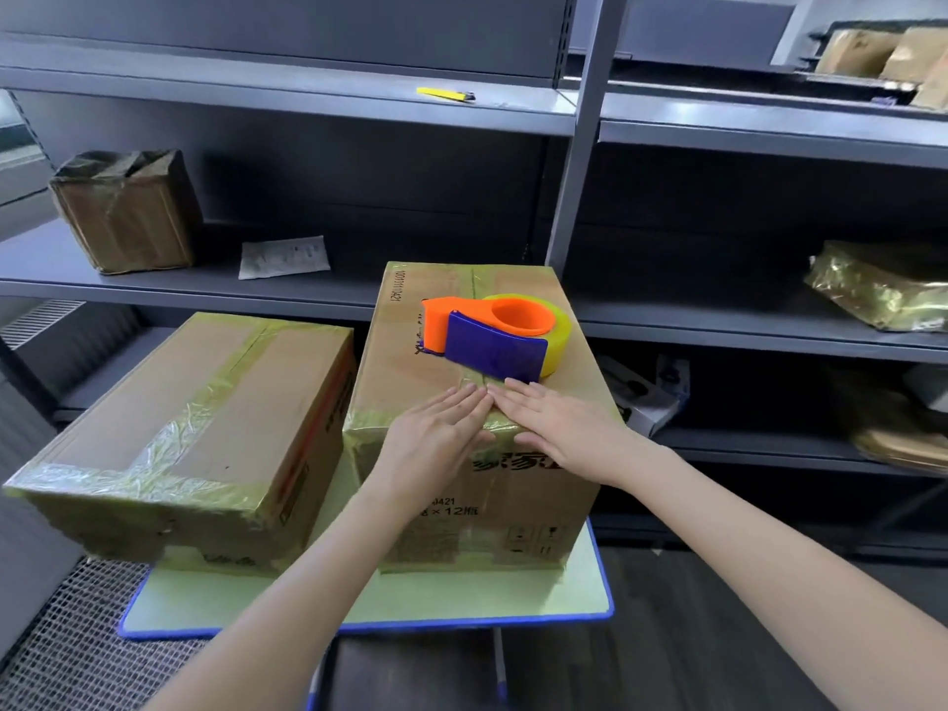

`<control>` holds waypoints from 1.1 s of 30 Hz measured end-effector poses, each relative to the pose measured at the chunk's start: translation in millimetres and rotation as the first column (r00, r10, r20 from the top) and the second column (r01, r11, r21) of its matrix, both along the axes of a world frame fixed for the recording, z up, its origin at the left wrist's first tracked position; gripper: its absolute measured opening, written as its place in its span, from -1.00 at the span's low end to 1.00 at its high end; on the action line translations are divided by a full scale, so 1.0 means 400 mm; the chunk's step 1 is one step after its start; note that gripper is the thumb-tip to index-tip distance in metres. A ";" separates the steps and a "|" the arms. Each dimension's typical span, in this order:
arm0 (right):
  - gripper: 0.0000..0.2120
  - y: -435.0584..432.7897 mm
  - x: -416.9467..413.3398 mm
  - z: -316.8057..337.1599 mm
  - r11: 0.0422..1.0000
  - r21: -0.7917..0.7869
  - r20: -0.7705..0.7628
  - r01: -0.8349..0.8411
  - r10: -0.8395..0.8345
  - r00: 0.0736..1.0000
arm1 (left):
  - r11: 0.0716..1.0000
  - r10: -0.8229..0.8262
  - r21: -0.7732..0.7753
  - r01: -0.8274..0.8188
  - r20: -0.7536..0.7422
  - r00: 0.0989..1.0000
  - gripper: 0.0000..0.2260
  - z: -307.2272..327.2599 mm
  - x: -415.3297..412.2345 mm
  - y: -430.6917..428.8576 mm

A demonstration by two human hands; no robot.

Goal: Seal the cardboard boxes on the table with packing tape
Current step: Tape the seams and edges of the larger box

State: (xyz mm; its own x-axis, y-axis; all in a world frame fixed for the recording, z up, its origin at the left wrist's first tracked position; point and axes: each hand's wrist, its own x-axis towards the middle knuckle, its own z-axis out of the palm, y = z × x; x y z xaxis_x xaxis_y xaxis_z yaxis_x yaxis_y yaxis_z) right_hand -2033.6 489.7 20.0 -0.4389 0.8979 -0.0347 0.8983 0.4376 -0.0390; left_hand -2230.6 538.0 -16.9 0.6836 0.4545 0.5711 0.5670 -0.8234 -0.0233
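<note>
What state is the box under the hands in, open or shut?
Shut: the box has flat flaps, tape runs along the seam, and the tape dispenser rests on top.

This looks like a stockroom or packing room. Grey metal shelving (308,112) fills the whole back of the view, its tiers split by an upright post (577,161). Left of the post, a tape-wrapped carton (125,213) and a flat white packet (283,257) sit on one tier, with a yellow cutter (445,93) on the tier above. Right of the post lies a film-wrapped parcel (882,287), with brown packages (872,51) higher up. In front of the post, two cardboard boxes (179,423) banded with clear tape stand on a small blue-edged surface (461,602). A tape dispenser (492,333) lies on the box nearer the post.
</note>
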 end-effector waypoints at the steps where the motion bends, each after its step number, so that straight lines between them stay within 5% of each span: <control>1: -0.47 0.000 -0.001 -0.005 1.000 0.016 -0.015 0.011 -0.011 1.000 | 1.000 -0.006 0.001 0.006 0.035 0.999 -0.61 -0.005 0.003 0.001; 6: -0.50 -0.006 -0.007 -0.012 0.998 0.044 -0.073 0.043 -0.039 0.997 | 1.000 -0.011 0.011 0.010 0.103 0.995 -0.66 -0.020 0.007 -0.004; 12: -0.55 -0.032 0.031 0.048 0.992 -0.119 -0.206 0.042 -0.066 0.976 | 0.999 0.032 0.040 -0.034 0.055 0.998 -0.60 -0.004 0.033 -0.024; 21: -0.57 -0.070 0.174 0.065 0.919 -0.061 -0.223 0.389 -0.392 0.892 | 0.982 -0.179 0.075 0.176 0.043 0.983 -0.59 0.010 0.229 -0.044; 33: -0.40 -0.089 0.219 0.042 0.943 -0.164 -0.193 0.288 -0.317 0.929 | 0.990 -0.138 0.041 0.133 0.176 0.975 -0.68 0.002 0.304 -0.065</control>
State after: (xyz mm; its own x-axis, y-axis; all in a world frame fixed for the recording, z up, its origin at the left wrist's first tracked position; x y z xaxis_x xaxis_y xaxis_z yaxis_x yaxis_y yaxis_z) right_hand -1946.0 454.1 36.7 -0.1571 0.9829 -0.0961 0.9510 0.1243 -0.2830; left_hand -2109.2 511.9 -16.0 0.6241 0.3466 0.7003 0.4475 -0.8932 0.0433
